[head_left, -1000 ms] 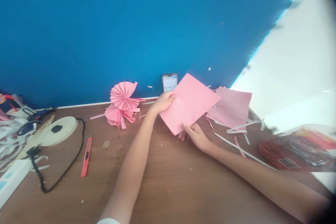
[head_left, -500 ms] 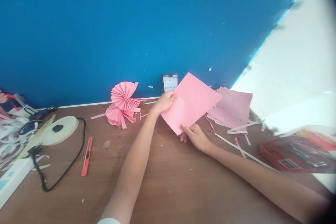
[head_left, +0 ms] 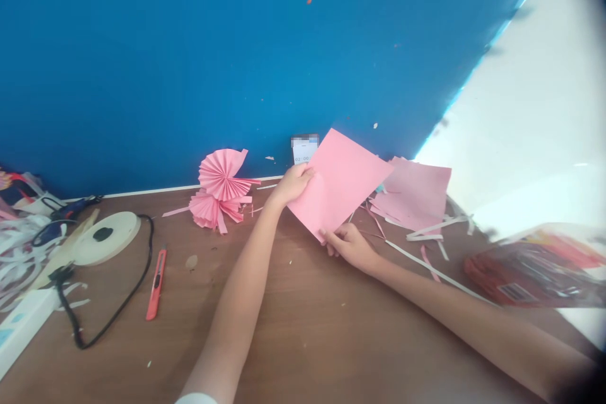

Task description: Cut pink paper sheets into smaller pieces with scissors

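A pink sheet of paper [head_left: 341, 182] is held tilted above the brown table [head_left: 303, 328], near the blue wall. My left hand [head_left: 292, 184] pinches its left edge. My right hand [head_left: 349, 245] grips its lower corner, thumb on top. Behind the sheet a small screen [head_left: 303, 148] leans against the wall, partly hidden. To the left lie two pink pleated paper fans [head_left: 218, 190].
More pink sheets [head_left: 416, 192] and white paper strips [head_left: 433, 230] lie to the right. A red plastic packet [head_left: 534, 271] sits at far right. On the left are a red box cutter [head_left: 156, 283], a tape roll [head_left: 105, 237], a black cable [head_left: 108, 315] and paper scraps.
The sheet and both hands have shifted slightly left and down; my right hand slid a little along the lower corner. Everything else is still.
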Demonstrator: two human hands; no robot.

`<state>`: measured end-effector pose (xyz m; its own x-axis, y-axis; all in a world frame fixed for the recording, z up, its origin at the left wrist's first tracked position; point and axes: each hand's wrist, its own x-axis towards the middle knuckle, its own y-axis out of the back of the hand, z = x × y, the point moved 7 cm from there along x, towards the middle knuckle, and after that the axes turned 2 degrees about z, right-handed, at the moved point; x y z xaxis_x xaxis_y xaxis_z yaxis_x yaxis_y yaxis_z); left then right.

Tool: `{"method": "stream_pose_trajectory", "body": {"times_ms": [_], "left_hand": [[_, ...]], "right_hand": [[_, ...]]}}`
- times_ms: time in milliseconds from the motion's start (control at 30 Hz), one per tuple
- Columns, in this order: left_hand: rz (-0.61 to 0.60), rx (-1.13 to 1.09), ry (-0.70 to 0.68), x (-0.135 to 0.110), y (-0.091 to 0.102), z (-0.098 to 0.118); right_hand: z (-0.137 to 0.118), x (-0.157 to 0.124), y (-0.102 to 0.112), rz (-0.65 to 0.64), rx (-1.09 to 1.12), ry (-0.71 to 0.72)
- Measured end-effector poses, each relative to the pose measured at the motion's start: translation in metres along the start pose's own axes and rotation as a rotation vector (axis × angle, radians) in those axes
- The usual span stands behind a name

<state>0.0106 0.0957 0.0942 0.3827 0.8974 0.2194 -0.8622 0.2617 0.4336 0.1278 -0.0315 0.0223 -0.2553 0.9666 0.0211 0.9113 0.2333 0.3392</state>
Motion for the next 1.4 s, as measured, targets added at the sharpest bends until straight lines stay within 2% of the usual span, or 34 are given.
{"method": "stream_pose_trajectory", "body": {"times_ms": [167,333,533,833,1033,1133,1233,1400], "left_hand": [[0.023,0.023,-0.003,0.0,0.005,-0.002],[0.021,0.042,0.002,0.0,0.005,-0.001],[0.046,0.049,0.027,-0.002,0.007,-0.001],[0.034,0.074,-0.009,-0.002,0.004,0.003],[-0.058,0.094,0.014,-0.003,0.003,-0.001],[-0.068,0.1,0.024,-0.004,0.004,-0.001],[-0.109,0.106,0.057,-0.007,0.003,-0.001],[-0.256,0.113,0.154,-0.016,0.002,-0.006]], "right_hand": [[-0.003,0.001,0.005,0.067,-0.099,0.024],[-0.003,0.001,0.001,0.001,-0.031,0.045],[-0.003,0.001,0.002,0.039,-0.046,0.1],[-0.002,0.0,0.001,0.003,-0.035,0.096],[0.004,-0.001,-0.003,-0.053,0.132,-0.011],[0.005,-0.001,-0.006,-0.099,0.186,-0.021],[0.002,-0.001,-0.003,-0.07,0.174,0.011],[0.0,-0.001,0.001,-0.028,0.116,0.03]]}}
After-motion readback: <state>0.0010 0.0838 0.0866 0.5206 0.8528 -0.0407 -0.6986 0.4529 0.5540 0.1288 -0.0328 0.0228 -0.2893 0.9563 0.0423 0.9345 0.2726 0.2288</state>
